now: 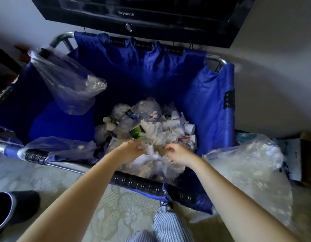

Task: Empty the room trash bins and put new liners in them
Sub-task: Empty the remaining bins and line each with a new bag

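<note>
1. Two hands are in shot, both reaching down into the blue cart bag (195, 95). The left hand (132, 151) has its fingers (139, 148) curled tight, pinching the bunched neck of the used liner (151, 165). The right hand (179, 154) is curled the same way just beside it. It looks to be pinching the same plastic, though it's a bit blurry there.
2. The used liner hangs right below the fingers, lumpy with white stuff, its bottom near the ribbed front rail (139, 184) of the cart. I can't tell if it's resting on anything.
3. Just past the fingertips sits the trash pile (151, 123): paper cups, crumpled tissue, clear wrappers, something green.
4. My read on the step is that this is the emptying part. The bagged rubbish is over the cart and is either getting knotted or about to be dropped.
5. The black bin (13, 208) is well off to the left of the left fingers, down on the floor. Its inside is dark, so no idea if it's lined.
6. Next move, I'd guess, is to let go so the liner lands on the pile, then grab a fresh one for the bin. There are clear bags draped on the cart. The hanging bag (67, 84) is up and left of the fingers, and the big bag (247, 168) is right of the right hand. They could be spares, but I can't confirm that.
</note>
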`<state>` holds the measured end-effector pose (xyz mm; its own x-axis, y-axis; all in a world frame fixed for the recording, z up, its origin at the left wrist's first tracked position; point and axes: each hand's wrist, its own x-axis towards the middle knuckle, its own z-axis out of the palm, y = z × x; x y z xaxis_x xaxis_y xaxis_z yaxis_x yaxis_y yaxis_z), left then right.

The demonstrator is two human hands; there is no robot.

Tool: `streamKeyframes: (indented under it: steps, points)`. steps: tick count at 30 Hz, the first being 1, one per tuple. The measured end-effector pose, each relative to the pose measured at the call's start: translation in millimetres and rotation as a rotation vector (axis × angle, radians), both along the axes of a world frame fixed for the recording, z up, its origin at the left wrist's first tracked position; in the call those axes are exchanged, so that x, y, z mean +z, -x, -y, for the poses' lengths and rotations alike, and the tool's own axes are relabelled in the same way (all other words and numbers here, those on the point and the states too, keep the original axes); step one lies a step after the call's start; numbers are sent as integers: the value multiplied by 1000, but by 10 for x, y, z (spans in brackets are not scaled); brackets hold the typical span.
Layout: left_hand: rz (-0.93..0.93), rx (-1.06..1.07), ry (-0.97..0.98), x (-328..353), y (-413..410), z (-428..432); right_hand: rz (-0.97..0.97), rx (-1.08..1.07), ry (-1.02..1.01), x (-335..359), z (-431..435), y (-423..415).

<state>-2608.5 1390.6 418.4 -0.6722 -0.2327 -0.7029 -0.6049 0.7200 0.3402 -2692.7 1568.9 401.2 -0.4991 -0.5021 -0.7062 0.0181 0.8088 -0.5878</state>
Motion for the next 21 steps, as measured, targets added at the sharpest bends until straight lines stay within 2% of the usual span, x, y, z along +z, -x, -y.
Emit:
streamKeyframes:
  steps: [8,15,21]
  points:
    - [-102,-156,-43,228,-67,44,-111,-52,38,386,-62,-138]
    - [-171,-539,12,798,-427,54,-214,-72,64,869,-100,-688]
    - [-236,-779,10,1198,-773,-176,-334,-155,48,1300,-431,-1294]
